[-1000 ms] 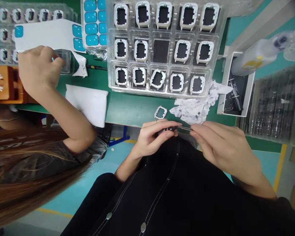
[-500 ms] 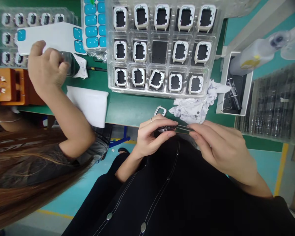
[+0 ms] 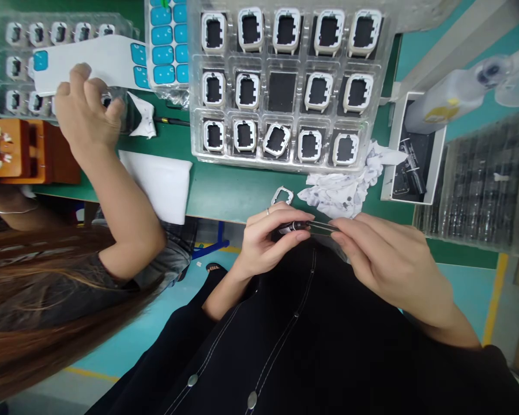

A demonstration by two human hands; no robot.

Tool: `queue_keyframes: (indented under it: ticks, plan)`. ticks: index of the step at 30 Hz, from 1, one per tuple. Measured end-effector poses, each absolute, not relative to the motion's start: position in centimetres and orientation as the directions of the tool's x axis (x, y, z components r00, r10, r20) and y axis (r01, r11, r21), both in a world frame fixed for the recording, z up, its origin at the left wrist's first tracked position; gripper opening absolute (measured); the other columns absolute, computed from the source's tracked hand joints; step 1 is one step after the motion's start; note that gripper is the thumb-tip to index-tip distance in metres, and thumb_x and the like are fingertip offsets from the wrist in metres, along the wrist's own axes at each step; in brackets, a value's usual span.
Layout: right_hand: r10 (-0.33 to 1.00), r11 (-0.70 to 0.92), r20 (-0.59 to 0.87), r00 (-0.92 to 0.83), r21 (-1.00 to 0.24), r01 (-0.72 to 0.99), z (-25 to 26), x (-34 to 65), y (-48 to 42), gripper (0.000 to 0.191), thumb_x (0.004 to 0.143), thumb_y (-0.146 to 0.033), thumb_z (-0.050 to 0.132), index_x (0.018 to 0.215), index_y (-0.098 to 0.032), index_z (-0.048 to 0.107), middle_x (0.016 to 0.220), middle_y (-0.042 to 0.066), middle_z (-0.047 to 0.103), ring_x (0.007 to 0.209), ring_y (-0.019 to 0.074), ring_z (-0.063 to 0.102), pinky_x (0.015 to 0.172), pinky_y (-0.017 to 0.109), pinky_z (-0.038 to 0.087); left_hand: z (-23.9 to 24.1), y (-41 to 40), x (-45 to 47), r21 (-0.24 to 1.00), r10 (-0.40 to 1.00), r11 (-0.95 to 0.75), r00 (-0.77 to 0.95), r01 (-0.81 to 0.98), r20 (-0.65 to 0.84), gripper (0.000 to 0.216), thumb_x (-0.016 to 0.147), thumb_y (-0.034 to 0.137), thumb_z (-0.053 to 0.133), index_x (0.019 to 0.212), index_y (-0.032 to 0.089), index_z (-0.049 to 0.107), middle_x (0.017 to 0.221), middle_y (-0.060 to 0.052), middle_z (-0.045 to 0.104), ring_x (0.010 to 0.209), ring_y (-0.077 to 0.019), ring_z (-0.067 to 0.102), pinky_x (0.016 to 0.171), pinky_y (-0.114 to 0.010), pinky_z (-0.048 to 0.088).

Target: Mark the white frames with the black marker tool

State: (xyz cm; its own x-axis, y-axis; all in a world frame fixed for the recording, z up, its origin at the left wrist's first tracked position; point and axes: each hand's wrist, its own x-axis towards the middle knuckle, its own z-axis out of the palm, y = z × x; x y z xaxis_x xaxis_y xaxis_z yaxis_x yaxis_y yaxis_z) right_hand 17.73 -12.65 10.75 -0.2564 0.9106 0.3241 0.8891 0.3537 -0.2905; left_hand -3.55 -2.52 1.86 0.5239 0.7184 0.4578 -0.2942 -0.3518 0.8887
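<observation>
Dark part [image 3: 288,227], probably light, stiff and best held by its edges, is sitting pinched in the left fingers [image 3: 281,217] at six o'clock from the loose white frame [image 3: 290,197], the right fingers [image 3: 352,228] gripping a thin metal tool [image 3: 322,225].

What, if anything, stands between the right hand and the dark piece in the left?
Only the thin metal tool in the right hand, extending across the gap toward the dark piece in the left hand; nothing else visible blocks the way.
</observation>
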Motion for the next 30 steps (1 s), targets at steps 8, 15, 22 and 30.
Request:
queue_keyframes:
  ticks: [8, 15, 22, 30]
  plan:
    - [0.914, 0.353, 0.311, -0.261, -0.293, 0.889, 10.6, 17.6, -12.9, 0.005, 0.113, -0.015, 0.063, 0.109, -0.015, 0.063, 0.087, 0.003, 0.07, 0.072, 0.0149, 0.064, 0.062, 0.034, 0.04, 1.8, -2.6, -3.0, 0.844, 0.706, -0.449, 0.463, -0.292, 0.536, 0.033, 0.096, 0.013, 0.086, 0.129, 0.019, 0.08, 0.107, -0.01, 0.083, 0.089, -0.0205, 0.077, 0.081, -0.036, 0.06]
    - [0.913, 0.351, 0.325, -0.248, -0.315, 0.882, 10.6, 17.5, -12.9, 0.001, 0.113, -0.013, 0.064, 0.111, -0.013, 0.064, 0.091, 0.005, 0.073, 0.075, 0.016, 0.069, 0.063, 0.034, 0.041, 1.7, -2.6, -2.9, 0.837, 0.708, -0.463, 0.447, -0.292, 0.547, 0.034, 0.095, 0.014, 0.089, 0.127, 0.018, 0.079, 0.107, -0.009, 0.082, 0.091, -0.0206, 0.077, 0.083, -0.036, 0.061]
    - [0.909, 0.355, 0.331, -0.253, -0.297, 0.886, 10.5, 17.5, -13.1, 0.007, 0.11, -0.013, 0.069, 0.116, -0.012, 0.064, 0.097, 0.007, 0.075, 0.078, 0.0173, 0.071, 0.064, 0.036, 0.043, 1.6, -2.6, -2.9, 0.828, 0.713, -0.491, 0.42, -0.271, 0.561, 0.032, 0.096, 0.022, 0.09, 0.125, 0.017, 0.079, 0.105, -0.01, 0.081, 0.091, -0.0207, 0.077, 0.082, -0.037, 0.06]
    - [0.909, 0.352, 0.331, -0.253, -0.284, 0.892, 10.4, 17.2, -13.2, 0.003, 0.113, -0.015, 0.066, 0.114, -0.012, 0.064, 0.094, 0.006, 0.075, 0.076, 0.0168, 0.07, 0.062, 0.036, 0.04, 1.1, -2.8, -2.4, 0.765, 0.694, -0.611, 0.327, -0.204, 0.642, 0.034, 0.093, 0.017, 0.091, 0.123, 0.017, 0.076, 0.103, -0.007, 0.08, 0.091, -0.0197, 0.076, 0.082, -0.036, 0.061]
